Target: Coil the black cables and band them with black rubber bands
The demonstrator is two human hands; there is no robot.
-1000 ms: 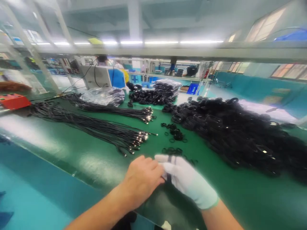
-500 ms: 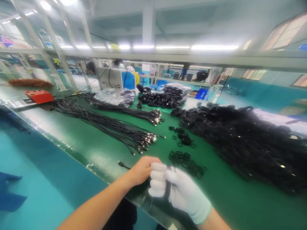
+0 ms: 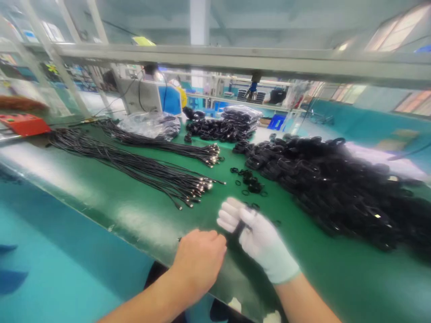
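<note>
My bare left hand (image 3: 201,253) is curled closed low over the near part of the table, its fingertips turned toward my other hand. A small dark end pokes out at its left side; the palm is hidden. My right hand (image 3: 254,233), in a white glove, is closed around a dark stretch of black cable (image 3: 239,228), which runs down toward the left hand. Slight blur hides its detail. Just beyond the glove lie small black rings (image 3: 253,185), and a few more show around its fingers.
Two bundles of straight black cables (image 3: 134,168) with metal tips lie left on the green table (image 3: 134,215). A large heap of coiled black cables (image 3: 323,179) covers the right. Behind are plastic bags (image 3: 148,125), a smaller black pile (image 3: 218,130) and a red box (image 3: 25,124).
My gloved hand has moved up and right, away from my left hand, now covering most of the near rings. The left hand has turned back-up and shifted slightly lower. The view has tilted down.
</note>
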